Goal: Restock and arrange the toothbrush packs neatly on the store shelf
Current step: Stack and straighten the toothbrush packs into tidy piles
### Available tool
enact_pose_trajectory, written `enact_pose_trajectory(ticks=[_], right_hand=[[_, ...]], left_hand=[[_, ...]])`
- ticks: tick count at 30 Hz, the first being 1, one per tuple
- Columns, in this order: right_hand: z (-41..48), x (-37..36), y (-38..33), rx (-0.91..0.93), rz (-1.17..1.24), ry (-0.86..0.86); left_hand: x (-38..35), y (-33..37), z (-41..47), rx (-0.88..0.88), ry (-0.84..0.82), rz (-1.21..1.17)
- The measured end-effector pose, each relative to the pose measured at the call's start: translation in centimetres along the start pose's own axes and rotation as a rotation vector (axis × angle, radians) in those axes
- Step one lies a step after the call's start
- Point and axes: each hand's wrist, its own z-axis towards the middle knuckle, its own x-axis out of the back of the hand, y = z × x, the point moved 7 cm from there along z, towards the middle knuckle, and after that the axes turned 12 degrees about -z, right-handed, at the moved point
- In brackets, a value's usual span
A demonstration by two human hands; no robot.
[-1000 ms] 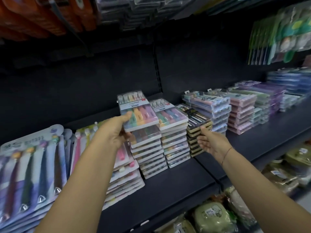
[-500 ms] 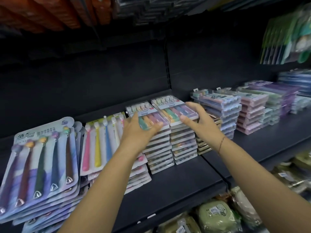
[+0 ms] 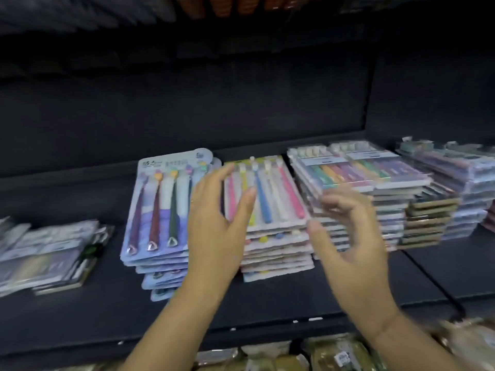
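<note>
On the shelf point(image 3: 80, 317), flat pack stacks point(image 3: 278, 199) lie left of boxed stacks point(image 3: 375, 183), perhaps touching.

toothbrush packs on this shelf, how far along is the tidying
Done: the boxed stacks on the right look roughly squared. In hand: left hand and right hand, both open and empty, flank the pastel stack. Left: the blue-card stack steps forward unevenly and the far-left pile lies skewed.

Bare forearms point(image 3: 171, 325), left grip point(image 3: 214, 231) with a thin ring point(image 3: 192, 201), right grip point(image 3: 353, 247) blurred, faint wrist band point(image 3: 385, 324).
</note>
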Motion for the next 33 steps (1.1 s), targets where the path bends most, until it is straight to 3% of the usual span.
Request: enact_pose_trajectory(ticks=[3,6,10,14,22,27,33], right_hand=[[-5.0,-9.1,-5.3,0.022,0.183,-0.310],[-9.4,-18.7,-8.5,0.001,0.266,-0.606],[-12.5,-31.9,-9.4,-0.247,0.319,-0.897],[-11.5,-42.0,-9.5,-0.428,0.269,-0.944],[-10.5,-54.4,-8.4,-0.369,-0.053,-0.964],[-10.4,-56.3,-7.6,-0.463,-0.046,-0.827],[-10.0,-54.2,-6.6,-0.546,0.207,-0.808]], left_hand=[[10.5,-3.3,-1.1,-0.013,0.257,0.057],[20.5,-9.9,-2.5,0.215,0.495,0.113],[30.5,-19.2,-4.6,0.522,0.517,0.427],[36.6,-24.8,-5.8,0.701,0.499,0.565],[40.8,-31.1,-5.9,0.791,0.273,0.757],[41.4,-30.4,-5.4,0.720,0.350,0.650],[40.2,-29.4,-5.5,0.822,0.505,0.303]])
